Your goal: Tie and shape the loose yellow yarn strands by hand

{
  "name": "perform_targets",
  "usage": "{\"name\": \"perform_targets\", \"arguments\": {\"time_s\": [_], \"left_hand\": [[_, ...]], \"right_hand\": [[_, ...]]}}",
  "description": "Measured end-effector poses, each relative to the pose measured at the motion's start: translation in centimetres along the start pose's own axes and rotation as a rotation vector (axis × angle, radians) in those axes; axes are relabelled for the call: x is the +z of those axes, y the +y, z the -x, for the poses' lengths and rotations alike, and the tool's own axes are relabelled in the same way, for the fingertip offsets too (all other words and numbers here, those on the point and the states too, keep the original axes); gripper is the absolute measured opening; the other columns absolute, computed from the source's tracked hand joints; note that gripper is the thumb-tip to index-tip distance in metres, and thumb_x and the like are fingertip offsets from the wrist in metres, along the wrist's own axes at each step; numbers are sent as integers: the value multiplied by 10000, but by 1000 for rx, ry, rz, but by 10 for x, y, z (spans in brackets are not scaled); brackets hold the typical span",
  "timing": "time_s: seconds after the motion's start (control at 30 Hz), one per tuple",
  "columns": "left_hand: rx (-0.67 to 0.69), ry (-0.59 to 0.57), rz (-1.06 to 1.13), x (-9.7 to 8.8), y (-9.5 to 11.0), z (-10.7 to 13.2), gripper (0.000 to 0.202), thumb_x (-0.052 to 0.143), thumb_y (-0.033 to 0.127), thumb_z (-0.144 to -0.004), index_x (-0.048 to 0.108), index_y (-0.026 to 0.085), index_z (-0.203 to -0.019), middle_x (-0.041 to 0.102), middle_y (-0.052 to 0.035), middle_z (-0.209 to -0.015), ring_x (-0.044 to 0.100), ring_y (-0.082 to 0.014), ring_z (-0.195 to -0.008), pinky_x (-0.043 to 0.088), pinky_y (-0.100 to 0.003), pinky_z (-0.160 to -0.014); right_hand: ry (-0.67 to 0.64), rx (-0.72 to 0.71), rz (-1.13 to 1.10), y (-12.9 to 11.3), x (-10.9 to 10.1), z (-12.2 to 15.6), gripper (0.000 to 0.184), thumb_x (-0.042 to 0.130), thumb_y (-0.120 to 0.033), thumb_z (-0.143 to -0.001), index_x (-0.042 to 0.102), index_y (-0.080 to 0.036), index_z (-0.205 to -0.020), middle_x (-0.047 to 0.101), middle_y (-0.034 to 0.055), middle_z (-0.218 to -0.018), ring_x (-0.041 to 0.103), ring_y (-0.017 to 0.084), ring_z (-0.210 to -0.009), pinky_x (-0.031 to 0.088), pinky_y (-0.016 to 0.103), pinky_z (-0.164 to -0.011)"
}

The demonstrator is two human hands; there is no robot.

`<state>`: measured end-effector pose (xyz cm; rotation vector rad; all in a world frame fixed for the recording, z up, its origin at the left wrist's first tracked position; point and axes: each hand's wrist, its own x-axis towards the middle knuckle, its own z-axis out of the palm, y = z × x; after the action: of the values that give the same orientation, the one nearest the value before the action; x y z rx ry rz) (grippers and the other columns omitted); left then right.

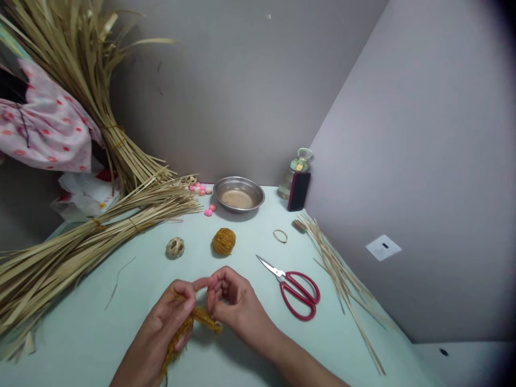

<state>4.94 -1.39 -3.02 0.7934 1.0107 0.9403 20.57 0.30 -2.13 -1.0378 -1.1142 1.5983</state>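
Observation:
My left hand (171, 317) is closed around a mustard-yellow piece of looped yarn work (177, 341), which hangs below the palm; a strip of it sticks out toward the right. Close beside it, my right hand (236, 301) has its fingers curled in a pinch at the tip of my left index finger. What lies between those right fingertips is too small to make out. Beyond both hands rests a ball of mustard yarn (224, 241). A small woven ball with openings (175, 247) lies to its left. Red-handled scissors (296, 290) lie to the right, blades slightly apart.
Bundles of dry straw strips (133, 215) cover the table's left side. At the back stand a metal bowl (239, 194) of liquid, a bottle (285, 183) and a phone (299, 191). Pink pieces (208, 212), a thin ring (280, 236) and loose strips (342, 269) lie about. Walls bound the table (250, 360).

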Motion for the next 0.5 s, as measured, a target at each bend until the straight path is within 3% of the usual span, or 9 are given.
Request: {"name": "perform_targets", "arguments": {"time_s": [0.1,0.17,0.27,0.33,0.43,0.5], "left_hand": [[57,23,-90,-1,-1,0,229,619,479,-877,568,257,-850,613,14,-1204,361,-48,-495,357,-210,-495],[77,35,-163,-2,-3,-2,219,621,475,-877,576,262,-852,599,0,-1254,487,-87,-609,418,-224,-571],[102,-29,-217,-4,-7,-6,169,620,437,-889,582,273,-895,637,-13,-1147,582,-178,-899,460,-272,-802],[106,-103,-215,-5,-11,-9,139,611,403,-903,575,278,-950,648,-9,-1042,575,-198,-972,438,-302,-892],[87,-169,-213,-6,-17,-12,129,618,377,-904,570,266,-947,624,12,-921,565,-174,-892,443,-277,-845],[49,-169,-224,-6,-18,-12,173,609,417,-903,562,252,-885,558,42,-783,507,-131,-699,424,-224,-651]], "right_hand": [[1,6,-41,0,0,-2,264,710,-151,-658,562,-174,-875,539,-57,-677,438,85,-600,359,214,-602],[5,13,-66,0,-1,-3,299,727,-166,-650,578,-169,-909,555,-51,-694,447,85,-597,367,216,-596],[27,22,-69,-2,-3,-3,323,768,-192,-635,599,-168,-910,568,-40,-714,457,89,-609,371,223,-608],[26,23,-53,-3,-3,-2,344,811,-219,-623,614,-172,-901,583,-32,-727,460,92,-618,375,228,-622],[-1,13,-56,-2,-4,-2,378,849,-298,-625,634,-172,-909,611,-13,-753,474,99,-627,386,236,-633],[-6,-7,-61,-3,-6,-2,368,828,-354,-672,644,-167,-931,627,3,-774,506,111,-656,403,246,-659]]}}
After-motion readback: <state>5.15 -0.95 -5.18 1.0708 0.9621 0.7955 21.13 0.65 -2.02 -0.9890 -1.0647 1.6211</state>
